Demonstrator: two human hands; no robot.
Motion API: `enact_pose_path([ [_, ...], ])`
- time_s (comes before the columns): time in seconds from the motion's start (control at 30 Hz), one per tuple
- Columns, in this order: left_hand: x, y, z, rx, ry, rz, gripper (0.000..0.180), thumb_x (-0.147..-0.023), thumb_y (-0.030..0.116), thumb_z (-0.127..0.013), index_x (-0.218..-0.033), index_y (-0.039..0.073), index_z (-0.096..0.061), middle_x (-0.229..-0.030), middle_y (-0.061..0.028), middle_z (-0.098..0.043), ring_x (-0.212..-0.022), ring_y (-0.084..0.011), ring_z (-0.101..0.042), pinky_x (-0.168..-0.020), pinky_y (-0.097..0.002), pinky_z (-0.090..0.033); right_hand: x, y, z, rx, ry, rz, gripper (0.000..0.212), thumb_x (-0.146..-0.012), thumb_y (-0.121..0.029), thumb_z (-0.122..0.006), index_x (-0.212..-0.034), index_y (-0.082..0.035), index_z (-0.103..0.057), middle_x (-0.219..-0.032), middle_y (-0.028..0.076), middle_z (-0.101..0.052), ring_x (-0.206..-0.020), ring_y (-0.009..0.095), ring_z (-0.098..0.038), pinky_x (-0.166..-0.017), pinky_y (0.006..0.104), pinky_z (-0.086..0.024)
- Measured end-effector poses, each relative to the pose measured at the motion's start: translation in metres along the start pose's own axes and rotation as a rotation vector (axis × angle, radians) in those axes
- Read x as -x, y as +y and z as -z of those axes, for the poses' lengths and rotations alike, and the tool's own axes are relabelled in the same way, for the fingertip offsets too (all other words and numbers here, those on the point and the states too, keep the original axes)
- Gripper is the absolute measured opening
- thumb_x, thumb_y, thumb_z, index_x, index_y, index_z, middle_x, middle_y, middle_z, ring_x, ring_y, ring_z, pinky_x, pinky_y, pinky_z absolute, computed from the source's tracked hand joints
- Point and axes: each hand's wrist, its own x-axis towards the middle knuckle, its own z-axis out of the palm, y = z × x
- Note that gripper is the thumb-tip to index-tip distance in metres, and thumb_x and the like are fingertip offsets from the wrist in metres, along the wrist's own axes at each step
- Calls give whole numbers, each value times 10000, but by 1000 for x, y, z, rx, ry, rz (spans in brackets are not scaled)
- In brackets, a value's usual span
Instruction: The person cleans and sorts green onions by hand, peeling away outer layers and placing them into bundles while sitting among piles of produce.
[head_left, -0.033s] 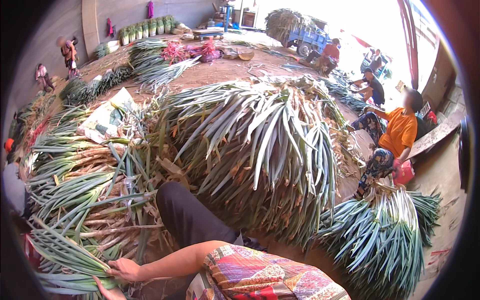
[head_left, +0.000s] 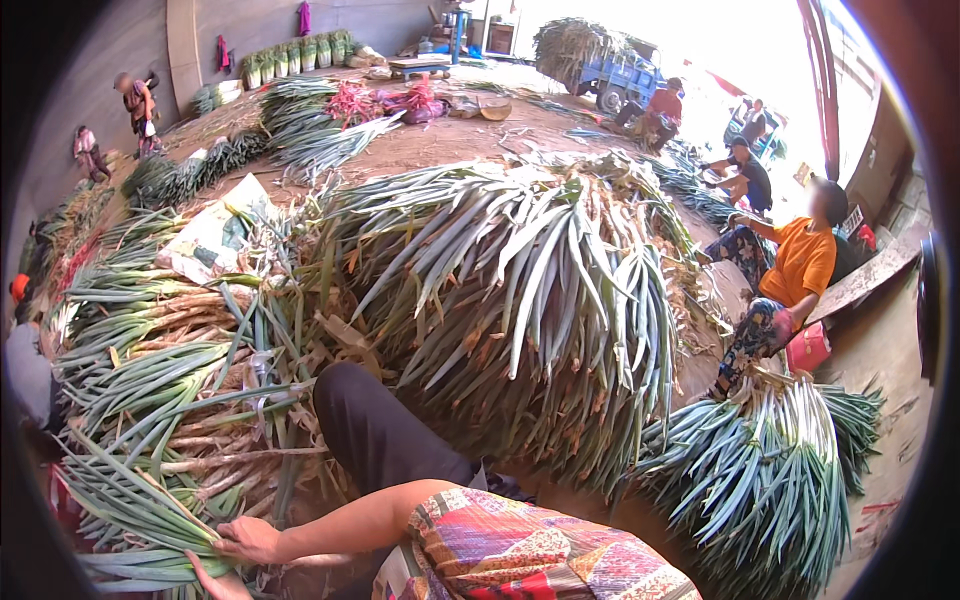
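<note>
At the lower left, my right hand [head_left: 248, 540] comes in from a patterned sleeve, its fingers closed on a bunch of long green onions [head_left: 130, 505]. The leaves fan out to the left from it. Just below, my left hand [head_left: 216, 578] is partly cut off by the lower edge. Its thumb side lies against the same green leaves, and its other fingers are hidden. More green onions with pale brown stalks [head_left: 235, 470] lie heaped directly beyond my hands. My dark-trousered knee [head_left: 355, 410] is bent beside this heap.
A large green onion pile [head_left: 520, 280] stands ahead of my knee. At right, a person in orange [head_left: 800, 265] sits behind a tidy bundle [head_left: 765, 460], near a red bucket [head_left: 808, 346]. A printed sack [head_left: 215, 235] lies on the left heap. Farther back is a loaded blue truck [head_left: 620, 78].
The hand of the person in orange has shifted slightly left, away from the red bucket. My own hands and the onions they hold have hardly moved.
</note>
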Motion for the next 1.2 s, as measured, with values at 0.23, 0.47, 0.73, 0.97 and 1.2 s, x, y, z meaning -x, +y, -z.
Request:
enact_pose_path([
  [0.23,1,8,28,116,161,52,555,-781,312,-634,-1184,-32,-466,-1192,-123,-502,-1070,-243,-481,-937,-377,-361,7,12,-47,6,52,42,276,-830,-268,-469,-856,-17,-581,-670,200,-559,-695,377,-560,-615,435,-445],
  [0.47,12,17,32,101,121,-29,543,-798,327,-614,-1180,-31,-470,-1196,-123,-499,-1080,-243,-478,-946,-375,-344,1,18,-38,-342,-36,-82,329,-817,-275,-483,-775,34,-591,-702,237,-566,-693,387,-552,-623,429,-424],
  [0.73,25,10,31,96,130,-153,527,-801,266,-621,-1204,-28,-452,-1208,-130,-489,-1095,-238,-470,-957,-387,-344,-3,11,-24,59,80,-156,233,-763,-210,-533,-736,10,-604,-687,219,-581,-650,364,-584,-585,427,-469],
  [0.97,63,54,44,96,303,-410,329,-823,212,-500,-1033,-35,-556,-1040,-180,-564,-987,-283,-527,-893,-415,-403,-58,124,59,159,547,-484,262,-779,-257,-585,-760,1,-621,-737,226,-610,-736,323,-621,-696,434,-488],
  [1.2,56,53,35,81,257,-421,255,-796,249,-526,-880,23,-608,-895,-88,-614,-843,-215,-578,-777,-341,-463,-84,89,169,-292,721,-490,300,-847,-164,-537,-1086,-45,-400,-821,125,-582,-652,172,-577,-558,334,-488],
])
